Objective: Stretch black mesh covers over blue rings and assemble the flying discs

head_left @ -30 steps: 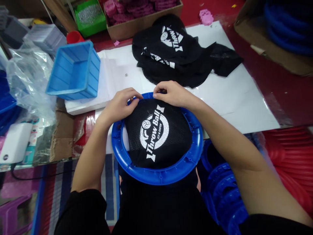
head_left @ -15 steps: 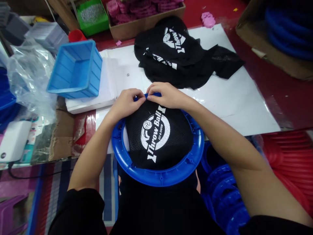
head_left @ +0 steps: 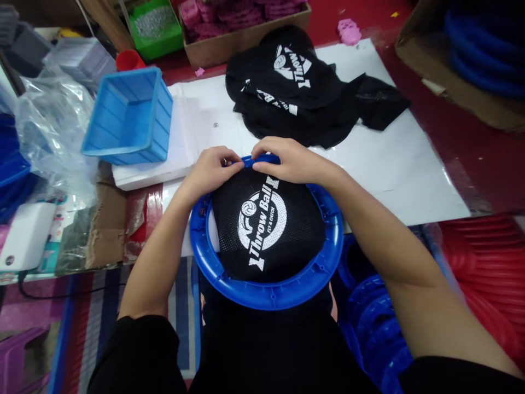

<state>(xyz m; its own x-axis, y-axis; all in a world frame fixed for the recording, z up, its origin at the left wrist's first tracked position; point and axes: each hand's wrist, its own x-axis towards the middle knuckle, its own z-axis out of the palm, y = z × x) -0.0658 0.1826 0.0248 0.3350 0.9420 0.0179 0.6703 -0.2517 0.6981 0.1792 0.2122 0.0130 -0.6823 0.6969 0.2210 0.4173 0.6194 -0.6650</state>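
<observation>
A blue plastic ring (head_left: 273,296) lies toward my body at the table's front edge. Black mesh fabric (head_left: 229,257) printed "Throw Ball" in white spans its opening, with a gap at the left side. At the far rim, my left hand (head_left: 215,171) pinches the ring and the fabric's edge between thumb and fingers. Just right of it, my right hand (head_left: 289,161) grips the same rim, thumb on the near side and fingers curled over. A small piece of rim shows between the two hands. My fingertips partly hide the fabric's edge.
More black mesh pieces (head_left: 295,93) lie on the white sheet (head_left: 410,175) beyond. Left stands a blue bin (head_left: 127,120); behind are a green tray (head_left: 153,27) and a carton of pink parts (head_left: 246,38). Blue rings (head_left: 377,323) and red rings (head_left: 488,273) are stacked at right.
My right hand has shifted slightly right along the rim, widening the gap between my hands. My left hand stays at the rim.
</observation>
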